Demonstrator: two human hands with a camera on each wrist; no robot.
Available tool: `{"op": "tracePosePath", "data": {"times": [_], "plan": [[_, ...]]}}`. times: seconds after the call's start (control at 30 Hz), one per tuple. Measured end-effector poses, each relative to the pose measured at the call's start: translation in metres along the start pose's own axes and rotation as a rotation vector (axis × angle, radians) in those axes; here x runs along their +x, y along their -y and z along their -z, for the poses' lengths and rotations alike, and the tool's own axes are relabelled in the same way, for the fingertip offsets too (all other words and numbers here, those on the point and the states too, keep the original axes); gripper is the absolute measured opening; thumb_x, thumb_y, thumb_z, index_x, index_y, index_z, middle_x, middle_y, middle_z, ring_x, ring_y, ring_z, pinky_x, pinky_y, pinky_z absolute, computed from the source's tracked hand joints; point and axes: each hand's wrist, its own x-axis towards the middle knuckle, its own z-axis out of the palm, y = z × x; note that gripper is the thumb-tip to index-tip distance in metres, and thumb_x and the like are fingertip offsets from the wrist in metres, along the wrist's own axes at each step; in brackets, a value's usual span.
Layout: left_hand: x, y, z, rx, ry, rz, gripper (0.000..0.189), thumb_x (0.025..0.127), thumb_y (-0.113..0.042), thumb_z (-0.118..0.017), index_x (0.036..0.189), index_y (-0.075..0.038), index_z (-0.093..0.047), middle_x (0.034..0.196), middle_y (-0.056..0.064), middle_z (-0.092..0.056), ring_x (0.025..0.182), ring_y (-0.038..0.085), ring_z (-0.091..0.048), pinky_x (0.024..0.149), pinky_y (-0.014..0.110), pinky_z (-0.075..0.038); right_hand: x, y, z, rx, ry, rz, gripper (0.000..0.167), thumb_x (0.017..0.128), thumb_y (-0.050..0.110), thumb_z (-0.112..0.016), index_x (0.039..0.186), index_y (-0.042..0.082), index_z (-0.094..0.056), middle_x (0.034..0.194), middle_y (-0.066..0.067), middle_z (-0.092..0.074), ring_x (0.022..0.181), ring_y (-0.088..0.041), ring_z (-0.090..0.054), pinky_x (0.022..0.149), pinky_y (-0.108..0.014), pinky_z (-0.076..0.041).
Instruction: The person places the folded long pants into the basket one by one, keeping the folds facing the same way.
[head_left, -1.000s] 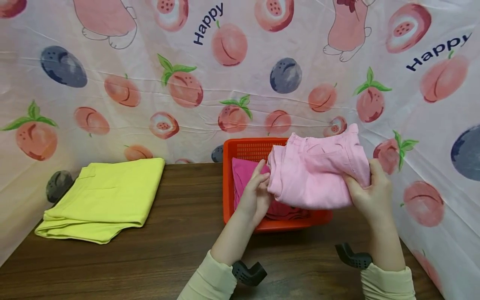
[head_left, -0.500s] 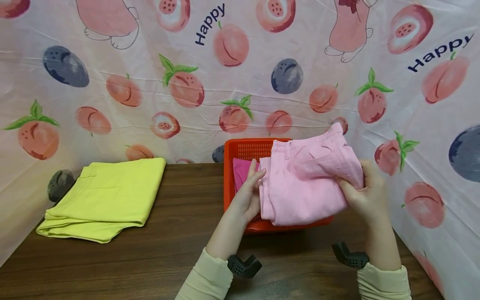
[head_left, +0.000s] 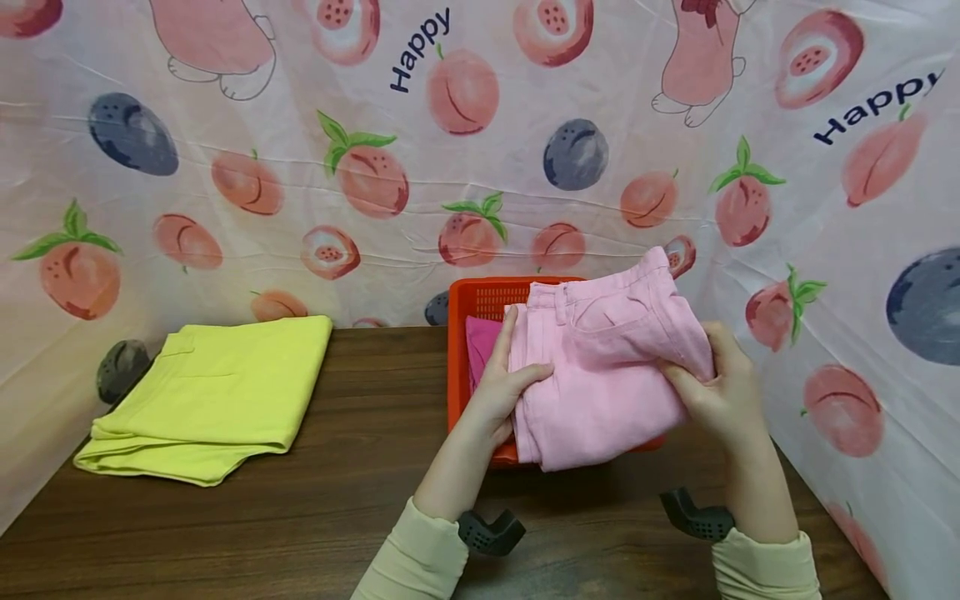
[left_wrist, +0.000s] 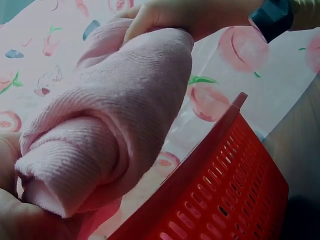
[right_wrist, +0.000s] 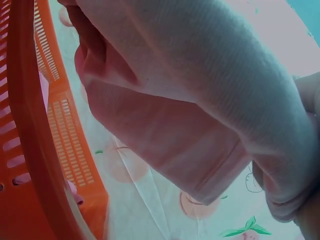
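Observation:
Folded light pink pants (head_left: pixel 611 375) hang in the air over the basket, waistband at the top and a front pocket facing me. My left hand (head_left: pixel 498 387) grips their left folded edge, thumb across the front and other fingers partly hidden. At the right edge, my right hand (head_left: pixel 723 392) pinches the cloth, thumb in front and fingers behind. The left wrist view shows the rolled layers of the pants (left_wrist: pixel 135 85) from the end. Seen from the right wrist, the pants (right_wrist: pixel 210 90) droop in folds beside the basket.
A red-orange plastic basket (head_left: pixel 455 358) with slotted walls stands behind the pants, holding a magenta garment (head_left: pixel 480 342). Folded yellow pants (head_left: pixel 217 383) lie on the brown wooden table (head_left: pixel 360 500) at left. A fruit-print cloth (head_left: pixel 300 100) closes off the back and sides.
The pink pants have moved left and lower, their front tilting more toward me. Both hands have shifted left with them, and my left thumb now lies over the front of the cloth.

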Motion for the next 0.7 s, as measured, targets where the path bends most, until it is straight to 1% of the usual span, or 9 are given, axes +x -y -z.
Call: {"op": "tracePosePath", "data": {"times": [0.07, 0.2, 0.3, 0.37, 0.47, 0.53, 0.6, 0.63, 0.7], "plan": [[0.0, -0.001, 0.0, 0.028, -0.01, -0.032, 0.091, 0.083, 0.01, -0.06, 0.15, -0.042, -0.026, 0.153, -0.006, -0.016, 0.127, 0.024, -0.035, 0.092, 0.033, -0.045, 0.001, 0.001, 0.001, -0.003, 0.017, -0.07, 0.039, 0.07, -0.01, -0.074, 0.105, -0.005, -0.058, 0.094, 0.017, -0.053, 0.081, -0.005, -0.048, 0.072, -0.017, -0.038], [-0.001, -0.003, 0.0, 0.098, -0.008, -0.1, 0.087, 0.081, 0.014, -0.056, 0.147, -0.04, -0.037, 0.152, -0.007, -0.021, 0.125, 0.024, -0.033, 0.087, 0.03, -0.045, 0.003, -0.001, 0.004, 0.018, 0.064, -0.187, 0.042, 0.074, -0.007, -0.073, 0.112, -0.004, -0.055, 0.097, 0.016, -0.054, 0.084, -0.007, -0.05, 0.074, -0.016, -0.04], [-0.002, -0.004, 0.002, 0.125, 0.022, -0.148, 0.083, 0.081, 0.015, -0.053, 0.146, -0.035, -0.041, 0.152, -0.009, -0.026, 0.129, 0.021, -0.03, 0.09, 0.029, -0.042, 0.005, -0.004, 0.007, 0.082, 0.109, -0.23, 0.045, 0.076, -0.009, -0.071, 0.116, -0.006, -0.049, 0.102, 0.011, -0.055, 0.089, -0.01, -0.052, 0.076, -0.015, -0.042], [-0.002, -0.006, 0.004, 0.14, 0.038, -0.178, 0.081, 0.081, 0.016, -0.052, 0.146, -0.031, -0.042, 0.152, -0.011, -0.027, 0.133, 0.018, -0.026, 0.095, 0.03, -0.039, 0.006, -0.005, 0.008, 0.16, 0.153, -0.259, 0.046, 0.078, -0.01, -0.069, 0.117, -0.002, -0.047, 0.106, 0.006, -0.054, 0.091, -0.012, -0.052, 0.077, -0.015, -0.044], [-0.002, -0.009, 0.008, 0.132, 0.051, -0.193, 0.077, 0.082, 0.015, -0.051, 0.146, -0.027, -0.043, 0.152, -0.011, -0.029, 0.135, 0.015, -0.024, 0.1, 0.033, -0.034, 0.01, -0.009, 0.01, 0.307, 0.231, -0.336, 0.049, 0.082, -0.01, -0.065, 0.121, 0.01, -0.043, 0.103, -0.001, -0.058, 0.084, -0.013, -0.058, 0.068, -0.021, -0.051], [-0.002, -0.011, 0.01, 0.115, 0.054, -0.192, 0.074, 0.083, 0.014, -0.051, 0.146, -0.025, -0.044, 0.151, -0.009, -0.03, 0.134, 0.016, -0.026, 0.1, 0.032, -0.034, 0.013, -0.012, 0.011, 0.37, 0.286, -0.393, 0.051, 0.086, -0.006, -0.063, 0.125, 0.017, -0.039, 0.096, -0.004, -0.06, 0.074, -0.015, -0.062, 0.06, -0.026, -0.054], [-0.002, -0.013, 0.012, 0.085, 0.058, -0.182, 0.072, 0.084, 0.014, -0.051, 0.145, -0.023, -0.044, 0.15, -0.006, -0.031, 0.13, 0.019, -0.029, 0.098, 0.031, -0.037, 0.016, -0.017, 0.011, 0.428, 0.343, -0.451, 0.054, 0.09, -0.001, -0.06, 0.133, 0.021, -0.035, 0.085, -0.006, -0.062, 0.063, -0.017, -0.063, 0.053, -0.031, -0.054], [-0.002, -0.014, 0.012, 0.075, 0.063, -0.182, 0.072, 0.083, 0.015, -0.05, 0.145, -0.021, -0.045, 0.15, -0.006, -0.032, 0.129, 0.019, -0.031, 0.097, 0.03, -0.038, 0.018, -0.019, 0.011, 0.46, 0.372, -0.476, 0.056, 0.092, 0.002, -0.058, 0.137, 0.022, -0.032, 0.083, -0.007, -0.062, 0.06, -0.018, -0.063, 0.052, -0.033, -0.054], [-0.002, -0.017, 0.013, 0.059, 0.075, -0.188, 0.071, 0.083, 0.015, -0.05, 0.145, -0.019, -0.045, 0.149, -0.005, -0.033, 0.128, 0.019, -0.032, 0.096, 0.029, -0.04, 0.021, -0.023, 0.011, 0.49, 0.431, -0.51, 0.059, 0.096, 0.007, -0.053, 0.145, 0.025, -0.026, 0.091, -0.011, -0.061, 0.064, -0.02, -0.064, 0.055, -0.035, -0.055]]}}
